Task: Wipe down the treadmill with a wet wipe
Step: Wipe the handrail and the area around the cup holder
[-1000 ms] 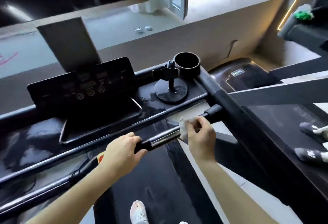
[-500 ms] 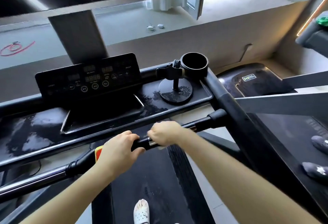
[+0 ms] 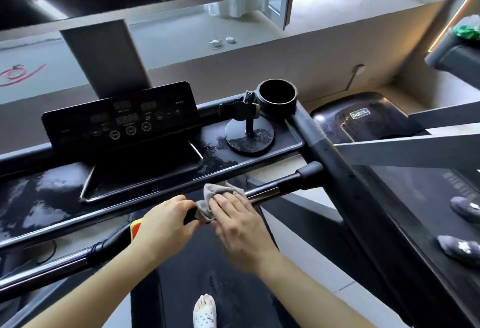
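The right hand [image 3: 233, 221] has uncurled since half a second ago, its straight fingers pressing the wet wipe [image 3: 219, 190] onto the handlebar [image 3: 263, 193]. Just beside it the left hand [image 3: 166, 226] grips that bar; the console [image 3: 122, 117] stands beyond.

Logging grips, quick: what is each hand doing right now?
Left hand: closed around the handlebar.
Right hand: open, straight fingers pressing the wet wipe against the bar.
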Tool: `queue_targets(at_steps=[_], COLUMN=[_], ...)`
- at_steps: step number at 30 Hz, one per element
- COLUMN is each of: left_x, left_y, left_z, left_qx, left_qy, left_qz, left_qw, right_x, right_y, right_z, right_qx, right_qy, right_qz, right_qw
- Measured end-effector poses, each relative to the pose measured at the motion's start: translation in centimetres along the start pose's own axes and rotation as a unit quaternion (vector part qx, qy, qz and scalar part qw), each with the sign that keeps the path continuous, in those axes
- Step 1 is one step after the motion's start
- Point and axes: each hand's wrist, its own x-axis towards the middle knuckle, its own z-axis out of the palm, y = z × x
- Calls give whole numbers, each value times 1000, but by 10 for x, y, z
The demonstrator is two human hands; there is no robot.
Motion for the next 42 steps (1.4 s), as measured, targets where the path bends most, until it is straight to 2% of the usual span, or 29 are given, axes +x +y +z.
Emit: queue_targets(at_steps=[6,10,11,12,14,15,19,22,25,26,28,30,32,34,35,37,39,40,42], left_x=[5,4,4,4,5,4,4,6,16,25,44,58,68,75,81,96,120,131,152], left_y=[2,1,1,1,2,3,4,17,63,83,118,143,162,168,170,177,186,190,194], left_z=[0,2,1,2,2,0,-4,-11,-18,-16,-3,17,32,51,56,52,50,47,41], left_qx=[-1,2,4,4,2,0,1,25,-114,-162,-237,-242,-208,-131,-113,-113,-121,-178,-328], left_qy=[-17,-19,-21,-19,-19,-25,-47,-41,65,70,26,-2,16,50,35,-19,-141,-225,-343], left_qz=[-6,-11,-14,-14,-15,-17,-24,-14,59,99,169,206,244,309,304,226,158,124,61], left_qw=[1000,1000,1000,1000,1000,1000,999,999,990,979,956,948,947,941,945,967,970,950,878], right_x=[-39,-30,-30,-33,-38,-38,-41,-36,-35,-33,-28,-25,-27,-40,-46,-58,-63,-64,-63], right_y=[122,62,41,25,36,54,115,82,36,32,33,37,44,53,59,71,82,88,106], right_z=[-36,-1,10,19,19,13,-22,-15,-3,-4,-20,-42,-61,-72,-75,-83,-97,-105,-121], right_qx=[-64,4,24,30,11,-2,-48,26,147,179,288,399,410,361,333,265,194,156,78], right_qy=[29,115,116,101,69,69,83,111,130,140,174,207,250,287,298,320,336,337,328], right_qz=[121,247,227,171,40,21,142,219,219,209,229,282,342,379,389,398,398,392,379], right_qw=[990,962,967,980,997,997,985,969,956,951,913,847,808,802,806,818,831,841,862])
